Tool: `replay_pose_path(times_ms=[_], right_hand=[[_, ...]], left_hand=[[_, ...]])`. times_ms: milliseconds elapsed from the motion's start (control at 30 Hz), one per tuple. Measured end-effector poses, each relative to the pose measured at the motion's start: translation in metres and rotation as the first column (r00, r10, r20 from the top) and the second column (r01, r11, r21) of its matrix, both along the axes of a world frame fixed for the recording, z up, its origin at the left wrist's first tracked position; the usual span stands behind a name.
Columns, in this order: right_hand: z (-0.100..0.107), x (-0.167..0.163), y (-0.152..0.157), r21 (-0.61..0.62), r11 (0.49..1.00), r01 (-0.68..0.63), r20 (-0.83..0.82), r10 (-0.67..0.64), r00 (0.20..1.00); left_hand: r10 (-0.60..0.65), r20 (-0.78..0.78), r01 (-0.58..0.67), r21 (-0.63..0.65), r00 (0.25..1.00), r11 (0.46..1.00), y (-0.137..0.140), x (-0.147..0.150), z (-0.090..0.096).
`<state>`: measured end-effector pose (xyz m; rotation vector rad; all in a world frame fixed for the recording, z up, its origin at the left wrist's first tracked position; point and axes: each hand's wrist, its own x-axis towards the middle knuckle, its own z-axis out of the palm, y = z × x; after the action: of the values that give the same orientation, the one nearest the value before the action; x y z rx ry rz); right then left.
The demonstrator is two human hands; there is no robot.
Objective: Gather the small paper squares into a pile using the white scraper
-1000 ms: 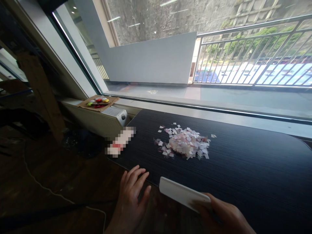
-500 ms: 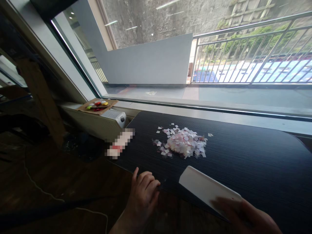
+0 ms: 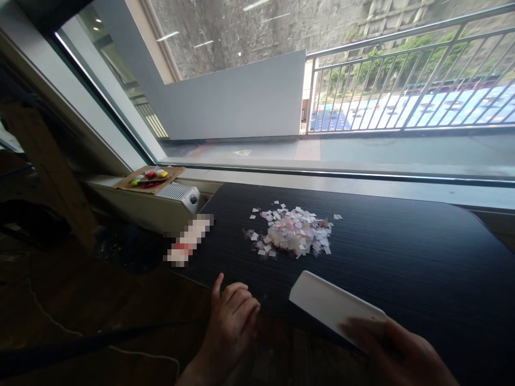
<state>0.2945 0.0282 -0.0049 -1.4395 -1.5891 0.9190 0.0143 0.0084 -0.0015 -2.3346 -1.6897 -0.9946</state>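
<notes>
My right hand (image 3: pixel 406 348) grips one end of a white shallow plastic scoop (image 3: pixel 336 300), whose far end points up and left over the black table (image 3: pixel 402 257). Beyond the scoop lies a pile of small square white and pinkish pieces (image 3: pixel 300 230), some of them clear like film. A few pieces are scattered at the pile's left, and a single one lies on its right. At the table's near edge is my left hand (image 3: pixel 233 316), its fingers loosely bent and the little finger raised. Nothing shows in it, though its thumb side is partly hidden in shadow.
A pixelated pale and red item (image 3: pixel 189 241) lies at the table's left end. Behind it are a grey slatted box with a knob (image 3: pixel 181 195) and cardboard with colourful small items (image 3: pixel 151 177). A large window (image 3: pixel 241 107) borders the far side. A white cable (image 3: pixel 140 354) runs across the floor.
The whole view has shifted slightly, so the table and pile appear a little further left. Both hands keep nearly the same pose, and the scoop stays in my right hand.
</notes>
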Motion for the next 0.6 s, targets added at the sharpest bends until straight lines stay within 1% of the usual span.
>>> replay_pose_path(times_ms=[67, 167, 200, 267, 333, 400, 500, 600], right_hand=[[0.001, -0.001, 0.000, 0.001, 1.000, 0.006, -0.009, -0.006, 1.000], [0.004, -0.002, 0.000, -0.016, 1.000, 0.011, -0.015, -0.011, 1.000], [0.005, -0.003, 0.000, -0.025, 1.000, 0.014, -0.016, -0.014, 1.000], [0.007, -0.004, 0.001, -0.043, 0.999, 0.019, -0.018, -0.020, 1.000], [0.008, -0.005, 0.002, -0.055, 0.998, 0.018, -0.020, -0.019, 1.000], [0.008, -0.006, 0.002, -0.053, 0.999, 0.014, -0.017, -0.015, 1.000], [0.007, -0.007, 0.002, -0.033, 0.999, 0.004, -0.012, -0.005, 1.000], [0.005, -0.006, 0.002, -0.018, 1.000, 0.014, 0.005, -0.014, 1.000]], left_hand=[[0.041, -0.018, -0.042, -0.023, 0.999, 0.999, 0.003, -0.005, 0.000], [0.119, -0.027, -0.118, 0.011, 0.993, 0.993, 0.006, -0.015, 0.003], [0.136, 0.009, -0.136, 0.013, 0.991, 0.991, 0.006, -0.017, 0.006], [0.154, 0.120, -0.150, -0.041, 0.981, 0.988, 0.004, -0.019, 0.011], [0.170, 0.234, -0.144, -0.127, 0.957, 0.981, 0.001, -0.017, 0.018], [0.179, 0.303, -0.126, -0.186, 0.936, 0.974, -0.003, -0.013, 0.024], [0.135, 0.344, -0.062, -0.215, 0.929, 0.975, -0.011, -0.009, 0.028], [0.076, 0.347, 0.006, -0.229, 0.935, 0.974, -0.019, -0.009, 0.026]])
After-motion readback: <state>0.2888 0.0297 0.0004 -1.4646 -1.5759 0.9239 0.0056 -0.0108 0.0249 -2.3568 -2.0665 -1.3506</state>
